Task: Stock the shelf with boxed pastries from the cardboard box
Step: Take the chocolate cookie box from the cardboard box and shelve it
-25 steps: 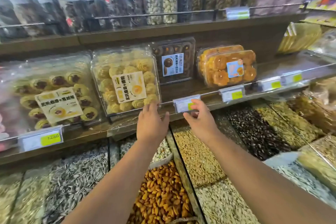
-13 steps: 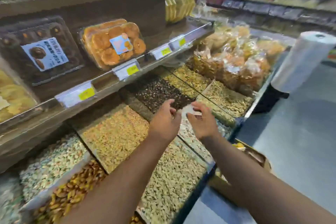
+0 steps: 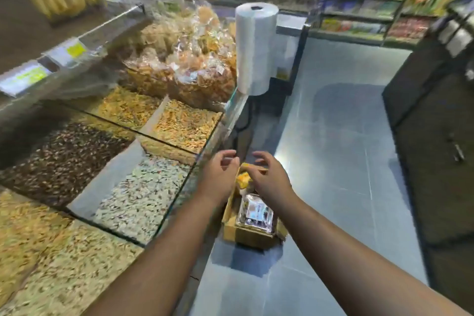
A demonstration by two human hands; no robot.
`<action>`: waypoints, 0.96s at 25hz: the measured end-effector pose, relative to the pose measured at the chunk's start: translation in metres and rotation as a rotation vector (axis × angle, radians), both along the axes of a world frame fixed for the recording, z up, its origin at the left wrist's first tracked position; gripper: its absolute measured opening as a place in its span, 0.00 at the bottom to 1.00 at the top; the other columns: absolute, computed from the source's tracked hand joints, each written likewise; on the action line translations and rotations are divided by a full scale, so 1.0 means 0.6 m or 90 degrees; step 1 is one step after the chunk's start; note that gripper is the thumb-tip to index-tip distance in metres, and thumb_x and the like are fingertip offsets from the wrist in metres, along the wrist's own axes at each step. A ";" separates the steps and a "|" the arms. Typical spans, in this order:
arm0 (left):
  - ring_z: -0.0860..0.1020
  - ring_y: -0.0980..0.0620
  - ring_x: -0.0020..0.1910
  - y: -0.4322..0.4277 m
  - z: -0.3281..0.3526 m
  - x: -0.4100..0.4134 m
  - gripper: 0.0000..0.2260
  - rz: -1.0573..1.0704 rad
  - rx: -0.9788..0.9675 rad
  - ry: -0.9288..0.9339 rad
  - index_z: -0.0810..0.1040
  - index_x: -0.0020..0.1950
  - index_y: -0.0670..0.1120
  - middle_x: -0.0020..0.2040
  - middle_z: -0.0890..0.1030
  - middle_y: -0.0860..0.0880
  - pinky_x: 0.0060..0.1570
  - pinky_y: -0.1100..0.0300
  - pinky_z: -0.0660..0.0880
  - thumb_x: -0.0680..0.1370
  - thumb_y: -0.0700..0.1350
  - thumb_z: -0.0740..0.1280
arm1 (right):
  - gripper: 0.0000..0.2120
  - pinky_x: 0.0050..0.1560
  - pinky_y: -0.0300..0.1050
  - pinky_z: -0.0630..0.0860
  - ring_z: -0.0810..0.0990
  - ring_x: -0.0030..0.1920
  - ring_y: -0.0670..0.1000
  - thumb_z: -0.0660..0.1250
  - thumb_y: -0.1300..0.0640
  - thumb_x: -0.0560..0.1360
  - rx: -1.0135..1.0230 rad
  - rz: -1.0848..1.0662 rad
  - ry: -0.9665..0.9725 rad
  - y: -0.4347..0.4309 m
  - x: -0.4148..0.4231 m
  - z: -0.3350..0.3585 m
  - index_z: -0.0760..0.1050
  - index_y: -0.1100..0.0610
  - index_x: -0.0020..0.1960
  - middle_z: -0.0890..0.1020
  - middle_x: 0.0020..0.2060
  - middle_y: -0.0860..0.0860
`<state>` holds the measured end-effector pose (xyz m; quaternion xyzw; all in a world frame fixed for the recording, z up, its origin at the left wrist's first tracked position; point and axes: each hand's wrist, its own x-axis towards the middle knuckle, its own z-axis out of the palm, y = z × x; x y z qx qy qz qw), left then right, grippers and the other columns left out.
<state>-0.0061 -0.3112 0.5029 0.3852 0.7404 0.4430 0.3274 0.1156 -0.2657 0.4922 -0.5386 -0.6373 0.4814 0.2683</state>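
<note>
A brown cardboard box stands open on the grey floor beside the glass front of the bulk bins. Inside it lies a clear plastic pastry box with dark pastries and a white label, and a yellow-orange pastry pack shows at its far end. My left hand and my right hand hover above the box's far end, fingers spread and curled, holding nothing. The shelf with price tags runs along the upper left; its pastry boxes are out of view.
Glass-fronted bulk bins of seeds and nuts fill the left. Bagged snacks pile behind them. A roll of plastic bags stands upright at the counter's end. A dark cabinet is on the right, with grey floor between.
My view has swung right and down from the shelf to the floor. Both hands left the shelf rail and moved down over the cardboard box, still holding nothing.
</note>
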 end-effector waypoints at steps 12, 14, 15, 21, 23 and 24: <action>0.77 0.56 0.51 0.218 -0.186 0.098 0.12 -0.095 -0.147 0.032 0.77 0.63 0.49 0.55 0.80 0.51 0.40 0.74 0.67 0.81 0.46 0.63 | 0.17 0.55 0.52 0.81 0.79 0.55 0.51 0.68 0.57 0.77 -0.195 -0.137 0.006 0.187 0.147 -0.192 0.71 0.48 0.64 0.77 0.55 0.47; 0.77 0.56 0.54 0.265 -0.231 0.089 0.12 -0.131 -0.173 0.037 0.77 0.63 0.50 0.56 0.80 0.52 0.42 0.73 0.68 0.81 0.47 0.62 | 0.18 0.57 0.53 0.80 0.79 0.54 0.50 0.68 0.58 0.77 -0.227 -0.173 0.014 0.230 0.144 -0.241 0.71 0.49 0.65 0.77 0.55 0.48; 0.78 0.55 0.55 0.292 -0.261 0.084 0.12 -0.152 -0.195 0.035 0.76 0.64 0.50 0.57 0.80 0.52 0.42 0.73 0.69 0.82 0.48 0.62 | 0.19 0.57 0.53 0.80 0.78 0.54 0.50 0.67 0.58 0.77 -0.250 -0.196 0.012 0.253 0.142 -0.273 0.71 0.50 0.66 0.77 0.55 0.48; 0.79 0.51 0.57 0.418 -0.502 0.042 0.11 -0.185 -0.299 0.032 0.76 0.62 0.51 0.57 0.82 0.48 0.52 0.61 0.76 0.82 0.49 0.61 | 0.20 0.39 0.33 0.75 0.76 0.43 0.42 0.67 0.57 0.78 -0.392 -0.320 0.003 0.353 0.133 -0.525 0.69 0.52 0.69 0.76 0.51 0.47; 0.79 0.52 0.56 0.439 -0.596 0.027 0.09 -0.165 -0.328 0.023 0.76 0.60 0.52 0.57 0.82 0.49 0.54 0.59 0.76 0.82 0.50 0.60 | 0.19 0.31 0.27 0.69 0.74 0.40 0.38 0.67 0.58 0.78 -0.435 -0.357 -0.002 0.372 0.128 -0.630 0.70 0.54 0.68 0.77 0.46 0.45; 0.79 0.52 0.56 0.449 -0.648 0.024 0.08 -0.154 -0.346 0.014 0.76 0.58 0.53 0.56 0.82 0.49 0.56 0.56 0.77 0.82 0.51 0.60 | 0.19 0.29 0.25 0.68 0.74 0.39 0.38 0.66 0.58 0.78 -0.452 -0.381 -0.009 0.380 0.126 -0.686 0.71 0.55 0.69 0.78 0.46 0.46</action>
